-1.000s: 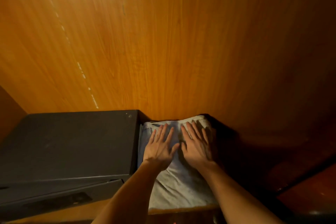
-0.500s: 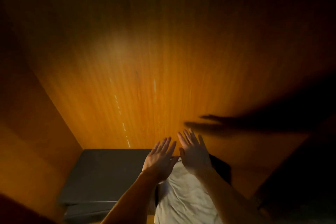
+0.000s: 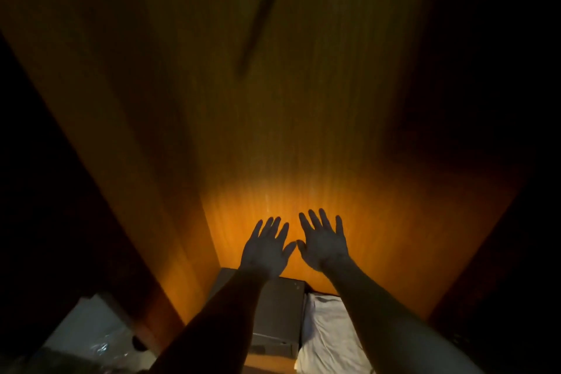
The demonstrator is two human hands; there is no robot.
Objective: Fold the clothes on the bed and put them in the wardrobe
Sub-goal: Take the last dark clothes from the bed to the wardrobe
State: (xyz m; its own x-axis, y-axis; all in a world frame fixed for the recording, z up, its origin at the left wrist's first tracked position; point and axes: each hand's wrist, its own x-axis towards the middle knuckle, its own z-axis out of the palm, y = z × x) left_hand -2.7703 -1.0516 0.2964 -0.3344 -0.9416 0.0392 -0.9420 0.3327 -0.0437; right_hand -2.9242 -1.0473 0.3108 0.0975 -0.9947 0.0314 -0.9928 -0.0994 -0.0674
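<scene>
A folded pale grey garment (image 3: 329,334) lies on the wardrobe shelf, to the right of a dark grey box. My left hand (image 3: 267,249) and my right hand (image 3: 323,244) are both raised above it with fingers spread and palms facing away, holding nothing. Neither hand touches the cloth. They show as dark shapes against the lit orange wooden back wall (image 3: 273,136) of the wardrobe. My right forearm crosses over part of the garment.
The dark grey box (image 3: 279,316) sits on the shelf left of the garment. The wardrobe's dark side panels close in left (image 3: 69,206) and right (image 3: 498,222). Something pale and shiny, like plastic wrap (image 3: 91,340), shows at the lower left outside the wardrobe.
Both hands have lifted off the folded garment and risen in front of the back wall. The view has pulled back and tilted up, so box and garment now sit lower and smaller.
</scene>
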